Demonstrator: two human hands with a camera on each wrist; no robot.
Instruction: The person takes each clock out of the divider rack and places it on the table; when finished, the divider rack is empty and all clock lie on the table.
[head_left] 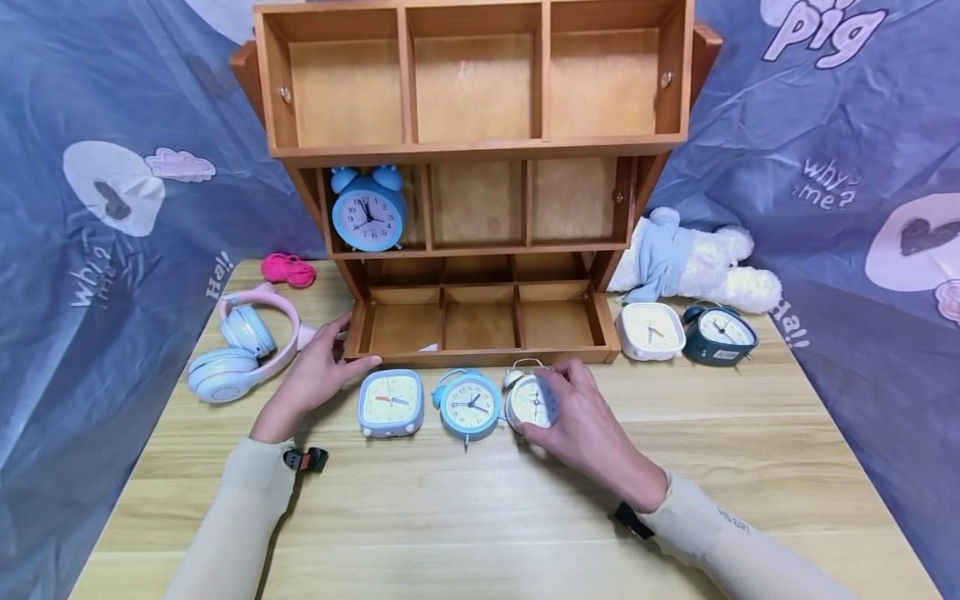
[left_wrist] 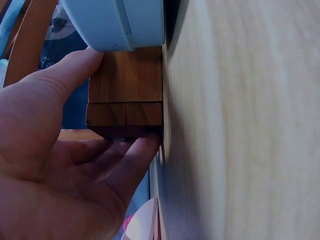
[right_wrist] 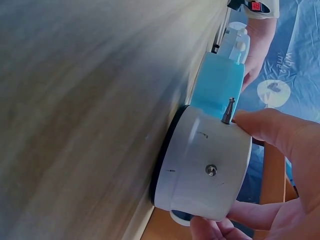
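My right hand (head_left: 588, 429) grips a white twin-bell alarm clock (head_left: 524, 407), thumb on the near edge and fingers at its far side. In the right wrist view the clock's white casing (right_wrist: 205, 160) shows its small metal feet. My left hand (head_left: 318, 379) holds the front left corner of a wooden shelf (head_left: 487, 359), thumb along the front board and fingers round the side. Left of the white clock lie a round blue alarm clock (head_left: 469, 406) and a squarish pale blue clock (head_left: 391, 403), both face up. Another blue twin-bell clock (head_left: 368, 213) stands in the middle tier's left compartment.
Right of the shelf are a white square clock (head_left: 651, 331), a dark green alarm clock (head_left: 720, 335) and a white plush toy (head_left: 697, 260). Pink-and-blue headphones (head_left: 243, 343) lie beside my left hand, with pink yarn (head_left: 288, 270) behind them.
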